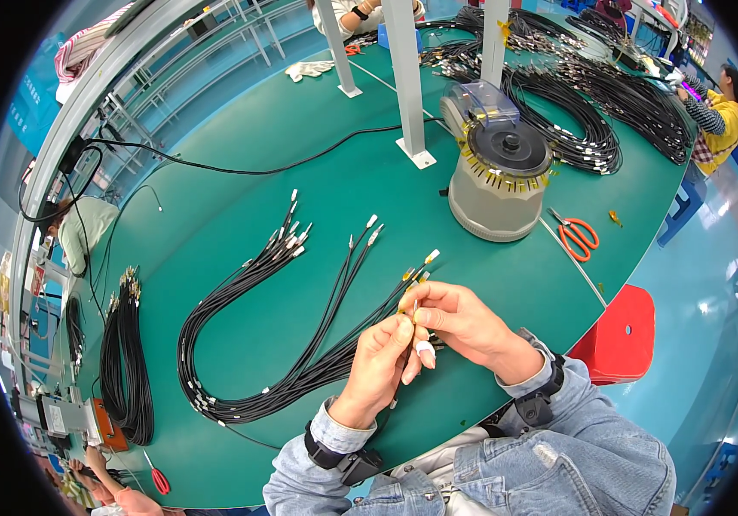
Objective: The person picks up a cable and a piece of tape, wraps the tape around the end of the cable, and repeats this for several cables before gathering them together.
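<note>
Close together at the table's near edge, my two hands pinch the end of a thin black cable. My left hand (379,351) grips it between thumb and forefinger. Thumb and fingers of my right hand (459,320) close on the same end, where a bit of amber tape shows; the fingers hide most of it. Something white covers one of my fingertips. Just beyond my hands lies a curved bundle of black cables (278,391) with white labels and metal connectors. A round tape dispenser (498,185) stands farther off, short amber strips sticking out around its wheel.
Orange-handled scissors (578,238) lie right of the dispenser. Another cable bundle (125,370) hangs together at the left, and big cable coils (597,95) fill the far right. Grey metal posts (405,86) rise from the green table. A red stool (622,340) stands at the right; people sit around.
</note>
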The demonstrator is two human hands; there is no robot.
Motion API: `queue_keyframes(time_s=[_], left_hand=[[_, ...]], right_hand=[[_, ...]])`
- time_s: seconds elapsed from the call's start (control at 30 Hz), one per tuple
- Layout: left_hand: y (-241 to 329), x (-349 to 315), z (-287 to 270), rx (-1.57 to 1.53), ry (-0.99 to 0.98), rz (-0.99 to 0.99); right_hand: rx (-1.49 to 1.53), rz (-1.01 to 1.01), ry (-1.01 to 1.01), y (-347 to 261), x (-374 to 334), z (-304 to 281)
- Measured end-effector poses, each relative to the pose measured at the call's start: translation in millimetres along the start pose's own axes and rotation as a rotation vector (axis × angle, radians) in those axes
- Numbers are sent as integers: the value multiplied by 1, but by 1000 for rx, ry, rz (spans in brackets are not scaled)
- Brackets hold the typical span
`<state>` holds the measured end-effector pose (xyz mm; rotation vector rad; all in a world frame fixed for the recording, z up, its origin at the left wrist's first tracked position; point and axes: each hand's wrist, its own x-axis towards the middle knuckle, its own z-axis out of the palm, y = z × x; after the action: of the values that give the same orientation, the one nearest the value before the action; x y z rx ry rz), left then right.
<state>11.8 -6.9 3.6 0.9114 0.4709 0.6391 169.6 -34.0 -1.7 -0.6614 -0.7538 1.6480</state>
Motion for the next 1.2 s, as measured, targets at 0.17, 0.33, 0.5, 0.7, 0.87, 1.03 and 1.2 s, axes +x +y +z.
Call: queue_keyframes(time_s=[0.17,0.33,0.5,0.7,0.87,1.03,1.2], left_hand=[[-1,1,-4,-119,-71,-79],[2,5,6,-58,10,-101],[10,-3,1,-27,7,-108],[4,0,-1,399,122,90],[-14,7,-8,1378,-73,541],[-6,5,1,1227,32,296],[9,7,-13,1164,201,245]], right_hand=[[-36,-55,-13,5,2,-3],[-128,-117,17,4,1,-4],[-40,-111,-63,4,3,-9],[-246,-300,261,-35,-4,-28],[-818,-612,548,-124,-12,-72],[-1190,-461,748,-203,7,-141],[-1327,52,774,-224,21,-137]])
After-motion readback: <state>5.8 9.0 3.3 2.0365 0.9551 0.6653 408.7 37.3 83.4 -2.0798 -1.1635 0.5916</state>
